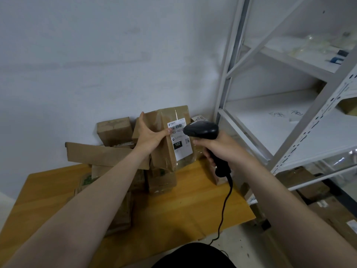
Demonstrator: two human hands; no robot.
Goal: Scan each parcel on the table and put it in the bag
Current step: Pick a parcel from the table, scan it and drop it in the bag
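Left hand (149, 135) grips a brown parcel (173, 115) by its edge, thumb across the front. The parcel is held upright above the far side of the table (183, 200), at 12 o'clock, its white label (180, 144) facing the person. Right hand (218, 149) is clenched round the scanner (201, 130) handle, the scanner head at the label's 3 o'clock. More parcels (114, 130) are heaped at 9 o'clock. White shelving (289, 113) stands at 2 o'clock.

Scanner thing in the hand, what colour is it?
The scanner is black; the head view shows it.
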